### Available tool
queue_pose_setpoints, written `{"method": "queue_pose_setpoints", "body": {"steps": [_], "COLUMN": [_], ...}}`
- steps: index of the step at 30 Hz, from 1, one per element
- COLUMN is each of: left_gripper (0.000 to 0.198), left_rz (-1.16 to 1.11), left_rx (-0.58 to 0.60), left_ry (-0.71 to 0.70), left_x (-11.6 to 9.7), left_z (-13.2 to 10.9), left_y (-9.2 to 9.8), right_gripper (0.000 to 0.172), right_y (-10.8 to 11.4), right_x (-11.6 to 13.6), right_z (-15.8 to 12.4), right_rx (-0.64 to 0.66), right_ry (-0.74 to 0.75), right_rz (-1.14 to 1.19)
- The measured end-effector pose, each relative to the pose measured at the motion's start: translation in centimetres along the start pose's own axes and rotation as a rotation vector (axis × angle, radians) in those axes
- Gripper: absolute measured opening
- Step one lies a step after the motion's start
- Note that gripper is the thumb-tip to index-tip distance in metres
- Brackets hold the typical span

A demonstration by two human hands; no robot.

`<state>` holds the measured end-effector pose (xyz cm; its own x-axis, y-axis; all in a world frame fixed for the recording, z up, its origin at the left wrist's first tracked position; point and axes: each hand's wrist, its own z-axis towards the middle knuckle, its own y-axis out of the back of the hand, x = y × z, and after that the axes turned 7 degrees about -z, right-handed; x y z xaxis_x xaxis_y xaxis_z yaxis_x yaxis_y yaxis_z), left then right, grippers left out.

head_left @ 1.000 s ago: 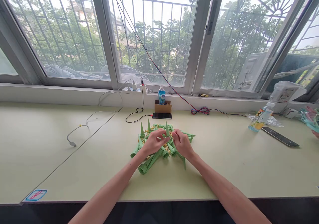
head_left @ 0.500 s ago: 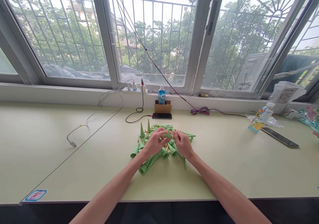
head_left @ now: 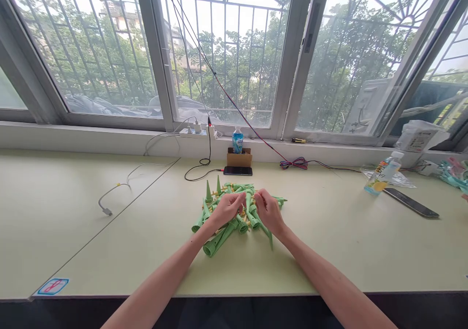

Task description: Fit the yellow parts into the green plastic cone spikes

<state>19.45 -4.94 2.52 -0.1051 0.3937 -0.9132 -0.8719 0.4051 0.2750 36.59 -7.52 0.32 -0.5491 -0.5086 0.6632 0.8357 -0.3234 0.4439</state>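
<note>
A pile of hollow green plastic watering spikes with small yellow pieces among them lies on the table in front of me. Over the left part of the pile is my left hand, its thumb and fingers pinched together. My right hand is closed too, fingers curled, just across from the left. A green spike shows in the narrow gap between the two hands. Whatever is between the fingertips of either hand is too small or hidden to name. Two cones stand upright at the pile's back left.
Behind the pile lie a phone on a cable and a small cardboard box with a blue-labelled bottle. To the right are a drink bottle, another phone and a coiled cable. A white cable lies left.
My left fingers have closed from a looser pose into a pinch. The green cone seen between my hands before no longer shows there in the same way. The pile is otherwise unchanged.
</note>
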Motion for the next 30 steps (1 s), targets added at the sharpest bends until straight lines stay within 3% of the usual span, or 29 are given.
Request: {"method": "queue_pose_setpoints", "body": {"steps": [16,23,30], "left_gripper": [0.04,0.034,0.033], "left_rz": [-0.001,-0.04,0.064], "left_rx": [-0.069,-0.038,-0.019], "left_ry": [-0.089,-0.143,-0.215], "left_x": [-0.53,-0.29,-0.1], "left_z": [-0.29,-0.38,-0.32], "left_y": [-0.02,0.0,-0.01], "right_gripper": [0.034,0.04,0.041], "right_y": [-0.07,-0.21,-0.48], "right_x": [-0.18,-0.09,-0.43], "right_z": [-0.08,-0.03,-0.15], "right_rx": [0.065,0.059,0.053], "right_ry": [0.006,-0.026,-0.043], "right_rz": [0.05,0.088,0.098]}}
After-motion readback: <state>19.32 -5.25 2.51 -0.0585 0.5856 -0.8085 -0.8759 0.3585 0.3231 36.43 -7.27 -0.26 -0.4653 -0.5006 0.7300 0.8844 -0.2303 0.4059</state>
